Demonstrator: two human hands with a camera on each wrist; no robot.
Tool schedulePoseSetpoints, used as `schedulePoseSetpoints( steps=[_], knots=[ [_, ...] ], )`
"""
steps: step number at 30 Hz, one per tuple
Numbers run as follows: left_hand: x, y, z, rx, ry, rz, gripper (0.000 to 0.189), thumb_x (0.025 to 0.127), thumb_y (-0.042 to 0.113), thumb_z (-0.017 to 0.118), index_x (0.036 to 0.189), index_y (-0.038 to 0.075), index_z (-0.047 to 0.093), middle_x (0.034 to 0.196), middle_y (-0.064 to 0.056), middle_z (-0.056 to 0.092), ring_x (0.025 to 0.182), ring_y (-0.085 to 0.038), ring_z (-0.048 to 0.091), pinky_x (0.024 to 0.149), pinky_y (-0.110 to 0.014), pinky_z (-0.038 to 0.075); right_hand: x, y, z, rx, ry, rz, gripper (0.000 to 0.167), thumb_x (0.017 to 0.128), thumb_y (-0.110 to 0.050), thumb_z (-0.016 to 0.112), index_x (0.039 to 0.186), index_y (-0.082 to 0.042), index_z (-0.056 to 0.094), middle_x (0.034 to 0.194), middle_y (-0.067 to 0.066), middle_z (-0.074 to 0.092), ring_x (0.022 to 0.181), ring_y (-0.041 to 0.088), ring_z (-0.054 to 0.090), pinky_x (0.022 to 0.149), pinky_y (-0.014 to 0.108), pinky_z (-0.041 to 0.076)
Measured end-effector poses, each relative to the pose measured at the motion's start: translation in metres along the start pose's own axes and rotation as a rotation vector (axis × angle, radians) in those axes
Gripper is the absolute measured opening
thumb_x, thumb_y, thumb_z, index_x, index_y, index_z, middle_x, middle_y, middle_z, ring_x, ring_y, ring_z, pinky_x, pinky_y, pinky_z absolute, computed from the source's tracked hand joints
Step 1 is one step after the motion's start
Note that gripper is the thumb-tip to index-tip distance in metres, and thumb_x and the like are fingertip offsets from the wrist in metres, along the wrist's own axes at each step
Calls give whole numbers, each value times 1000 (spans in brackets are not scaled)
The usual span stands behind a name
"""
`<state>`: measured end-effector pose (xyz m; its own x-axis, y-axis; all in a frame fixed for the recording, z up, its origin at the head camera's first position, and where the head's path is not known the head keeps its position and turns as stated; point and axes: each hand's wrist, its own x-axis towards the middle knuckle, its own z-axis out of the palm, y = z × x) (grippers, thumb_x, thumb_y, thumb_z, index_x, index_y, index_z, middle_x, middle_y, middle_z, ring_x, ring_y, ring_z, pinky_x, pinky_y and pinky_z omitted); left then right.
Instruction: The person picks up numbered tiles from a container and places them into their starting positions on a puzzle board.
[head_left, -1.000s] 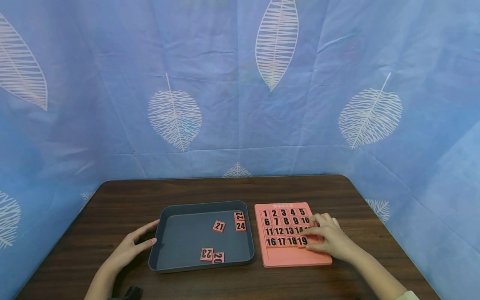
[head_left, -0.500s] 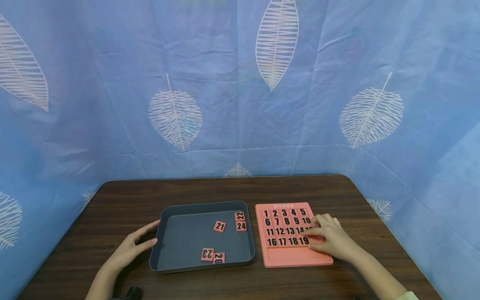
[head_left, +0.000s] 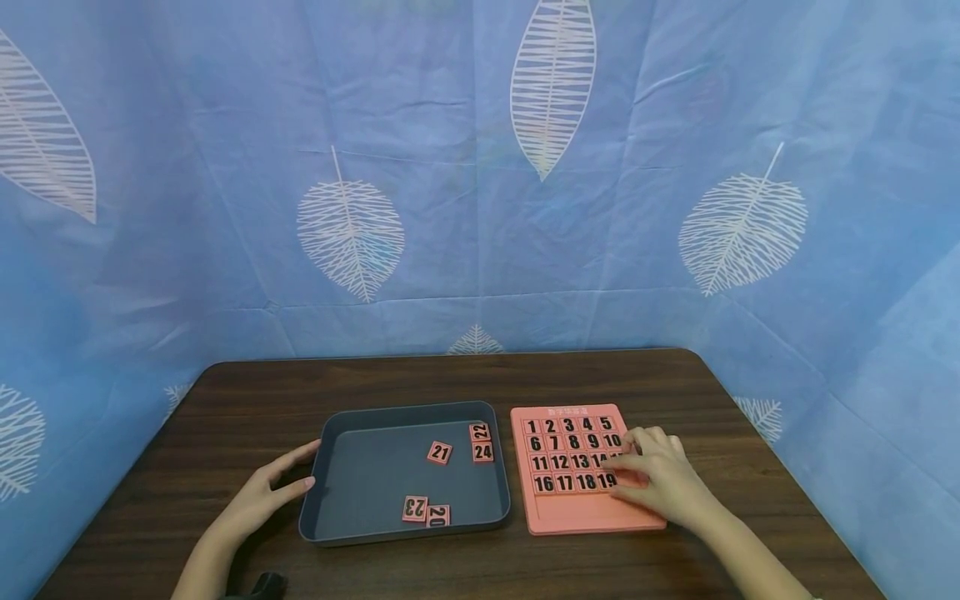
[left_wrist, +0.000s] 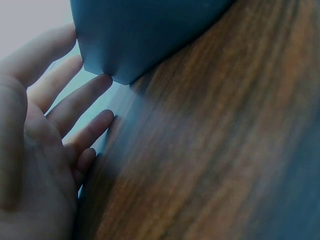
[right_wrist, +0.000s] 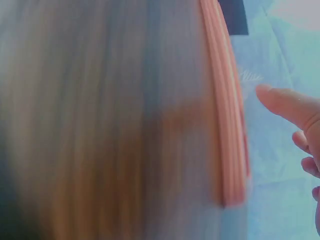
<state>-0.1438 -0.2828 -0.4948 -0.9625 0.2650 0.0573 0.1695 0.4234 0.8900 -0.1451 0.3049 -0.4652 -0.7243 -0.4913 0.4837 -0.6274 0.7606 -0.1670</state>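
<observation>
In the head view my left hand (head_left: pixel 255 498) lies along the left wall of a dark grey tray (head_left: pixel 367 471), its fingers extended. The left wrist view has those fingertips right at the tray's outer wall (left_wrist: pixel 135 35). My right hand (head_left: pixel 662 477) reaches over the right side of a pink number puzzle board (head_left: pixel 585 515). Its thumb and fingertips are at the number 19 tile (head_left: pixel 606 481) and the tiles above it, partly covering 14 and 15. Tiles 1 to 19 sit in rows. In the right wrist view the thumb (right_wrist: pixel 285 102) is extended beside the board's edge (right_wrist: pixel 227 110).
Inside the tray lie loose tiles: 21 (head_left: pixel 439 452), 22 (head_left: pixel 479 432), 24 (head_left: pixel 482 452), 23 (head_left: pixel 415 508) and 20 (head_left: pixel 438 516). Tray and board stand side by side on a dark wooden table (head_left: pixel 420 379). A blue leaf-patterned cloth (head_left: pixel 450 208) hangs behind.
Since the first frame the 19 tile has straightened in its row. My right thumb has shifted slightly up and left over the last half second. The left hand stays put.
</observation>
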Motion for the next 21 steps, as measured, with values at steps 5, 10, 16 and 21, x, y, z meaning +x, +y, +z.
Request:
schedulePoseSetpoints(
  steps=[5,10,16,21],
  knots=[
    [-1,0,0,-1,-4,16,55,97,21,59,147,11,39,150,-21,31,135,-50,21,92,-78,17,9,-18,0,31,77,10,30,63,-30,88,91,-25,78,97,-6,49,88,21,40,71,36,21],
    [-1,-1,0,-10,-8,28,55,97,19,58,147,10,39,150,-21,31,135,-50,20,92,-77,20,21,-40,2,80,103,11,32,63,-25,89,93,-23,78,100,-3,50,93,21,39,72,37,21],
    [-1,0,0,2,-1,25,55,97,21,59,147,11,40,150,-21,31,135,-50,21,92,-77,18,40,-63,11,162,143,-51,33,62,-26,89,94,-24,78,99,-6,49,92,20,39,72,38,21],
    [-1,1,0,2,-1,22,55,97,20,59,147,11,40,150,-22,31,135,-51,20,92,-78,15,54,-79,22,209,161,-90,33,63,-26,89,93,-26,78,97,-9,47,91,20,39,75,41,23]
  ],
)
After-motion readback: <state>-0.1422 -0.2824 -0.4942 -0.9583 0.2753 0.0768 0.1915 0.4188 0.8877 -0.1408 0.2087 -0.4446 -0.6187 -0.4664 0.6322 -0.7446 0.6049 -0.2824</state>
